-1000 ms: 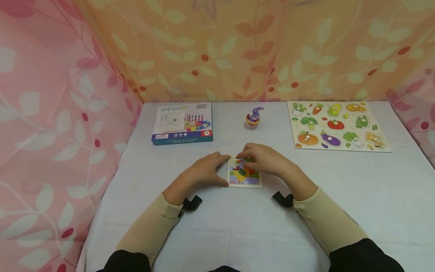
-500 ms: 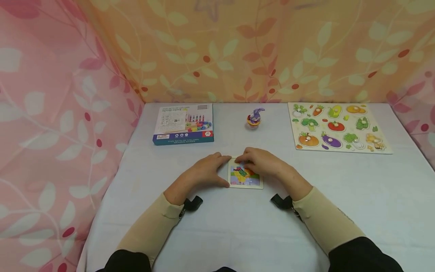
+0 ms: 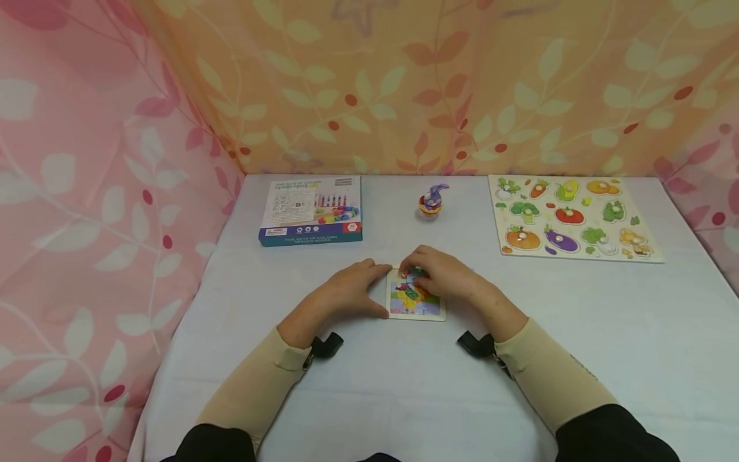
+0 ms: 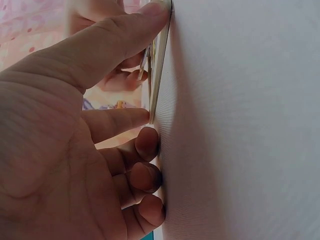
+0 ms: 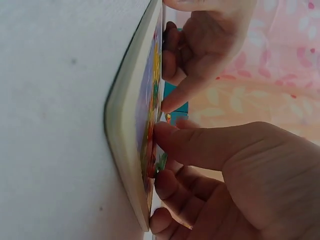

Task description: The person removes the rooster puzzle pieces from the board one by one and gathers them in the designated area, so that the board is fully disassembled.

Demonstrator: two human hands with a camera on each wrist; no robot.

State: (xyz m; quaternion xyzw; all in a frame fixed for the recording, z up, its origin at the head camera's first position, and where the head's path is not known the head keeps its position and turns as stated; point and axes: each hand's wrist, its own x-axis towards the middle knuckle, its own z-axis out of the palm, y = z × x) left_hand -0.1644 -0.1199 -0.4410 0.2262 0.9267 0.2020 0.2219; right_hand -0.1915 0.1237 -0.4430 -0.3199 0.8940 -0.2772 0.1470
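Observation:
A small square jigsaw puzzle (image 3: 416,316) with a cream frame and a colourful picture lies flat on the table, in the middle of the head view. My left hand (image 3: 346,293) holds its left side, thumb at the near corner and index fingertip at the far one. The other left fingers rest on the cloth in the left wrist view. Over the puzzle's far right part, my right hand (image 3: 447,276) pinches a puzzle piece (image 5: 161,157) between thumb and fingertips. That piece is tilted up from the picture in the right wrist view. My right hand hides the puzzle's upper right part.
A boxed bead set (image 3: 312,212) stands back left on the white-clothed table (image 3: 375,398). A small purple rabbit-like toy (image 3: 431,200) sits at the back middle. At the back right lies a vegetable puzzle board (image 3: 577,218). Patterned curtains (image 3: 346,83) hang behind and beside the table.
My right hand shifts slightly towards me, then back a little, and its fingers move over the puzzle's far edge. The left hand stays on the puzzle's left side.

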